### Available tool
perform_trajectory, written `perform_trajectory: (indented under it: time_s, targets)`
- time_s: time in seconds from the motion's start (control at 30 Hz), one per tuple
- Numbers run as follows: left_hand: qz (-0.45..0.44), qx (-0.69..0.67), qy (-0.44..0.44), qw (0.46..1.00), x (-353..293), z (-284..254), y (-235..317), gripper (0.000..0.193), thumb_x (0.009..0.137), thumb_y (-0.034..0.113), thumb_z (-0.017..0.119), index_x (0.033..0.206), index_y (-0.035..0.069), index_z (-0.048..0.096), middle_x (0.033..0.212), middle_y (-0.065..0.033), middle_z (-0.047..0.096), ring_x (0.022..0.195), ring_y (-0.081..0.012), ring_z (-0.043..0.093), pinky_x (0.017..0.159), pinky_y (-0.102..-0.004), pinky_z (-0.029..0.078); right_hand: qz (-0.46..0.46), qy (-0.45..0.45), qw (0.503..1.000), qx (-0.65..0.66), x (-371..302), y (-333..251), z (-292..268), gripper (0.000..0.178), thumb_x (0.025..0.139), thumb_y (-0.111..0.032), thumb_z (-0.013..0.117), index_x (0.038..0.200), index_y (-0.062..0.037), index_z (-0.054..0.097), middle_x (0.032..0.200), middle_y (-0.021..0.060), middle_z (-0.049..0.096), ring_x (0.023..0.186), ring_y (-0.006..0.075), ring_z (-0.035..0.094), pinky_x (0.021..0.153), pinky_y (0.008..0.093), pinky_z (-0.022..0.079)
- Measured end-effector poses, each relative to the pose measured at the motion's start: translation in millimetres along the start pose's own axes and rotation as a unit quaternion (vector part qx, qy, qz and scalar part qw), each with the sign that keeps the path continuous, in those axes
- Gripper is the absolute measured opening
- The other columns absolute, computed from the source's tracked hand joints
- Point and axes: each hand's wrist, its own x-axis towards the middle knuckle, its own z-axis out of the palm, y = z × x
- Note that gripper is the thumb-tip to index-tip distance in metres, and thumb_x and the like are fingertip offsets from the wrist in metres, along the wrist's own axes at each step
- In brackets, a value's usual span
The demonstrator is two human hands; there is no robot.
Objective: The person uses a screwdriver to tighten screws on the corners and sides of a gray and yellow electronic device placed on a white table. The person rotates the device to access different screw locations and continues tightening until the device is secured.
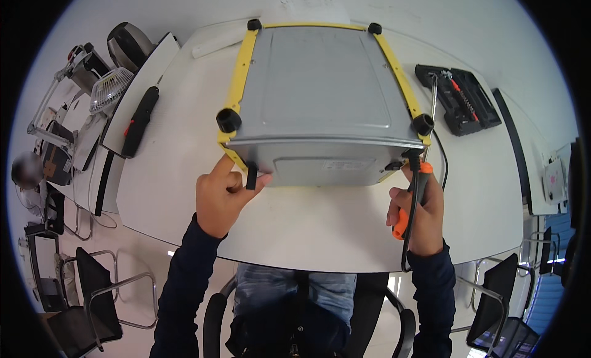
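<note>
In front of me on the table is a grey metal appliance housing (320,81) with yellow side rails (243,68) and black round feet (228,120) at its corners. Its broad footed face is turned up. My left hand (218,195) grips the near left corner, fingers behind it and thumb beside a black tab (251,176). In my right hand (425,213) is a screwdriver with an orange and grey handle (401,224), its long shaft running up past the near right foot. A black power cord (407,235) hangs from the near face, in front of that hand.
An open black tool case (462,99) with bits and tools lies on the right. A black and red cordless screwdriver (141,121) rests on the left. Side desks hold a lamp (49,124) and other equipment. Chairs (98,290) flank the table; another person (29,173) sits far left.
</note>
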Motion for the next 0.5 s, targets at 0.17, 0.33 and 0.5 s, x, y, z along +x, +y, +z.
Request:
perform_trajectory:
  time_s: [0.17,0.33,0.5]
  targets:
    - [-0.055,-0.016,-0.059,0.997,-2,-2,-2,0.045,0.067,0.018,0.07,0.1,-0.005,0.05,0.038,-0.0022,0.033,0.034,-0.0072,0.027,0.037,-0.0191,0.023,-0.001,0.009,1.0,0.023,-12,7,-13,0.048,0.072,0.003,0.041,0.121,0.0002,0.037,0.087,0.0122,0.055,0.045,0.01,0.049,0.041,0.0206,0.04]
    - [-0.138,-0.067,-0.036,0.987,-33,-9,4,0.046,0.074,0.019,0.063,0.11,-0.006,0.047,0.039,0.0016,0.035,0.036,-0.0031,0.027,0.037,-0.0184,0.022,-0.102,0.147,0.984,0.021,-53,3,-24,0.032,0.075,-0.009,0.048,0.105,0.0022,0.045,0.078,0.0112,0.055,0.038,0.0086,0.044,0.035,0.0188,0.035]
    - [-0.196,-0.273,-0.041,0.941,-57,-17,23,0.036,0.083,0.022,0.051,0.105,-0.006,0.052,0.04,0.006,0.036,0.035,-0.0009,0.026,0.037,-0.0176,0.019,-0.115,0.076,0.973,0.187,-109,16,-35,0.058,0.081,-0.049,0.043,0.109,-0.0019,0.024,0.04,0.0047,0.04,0.026,0.0143,0.04,0.024,0.0233,0.037]
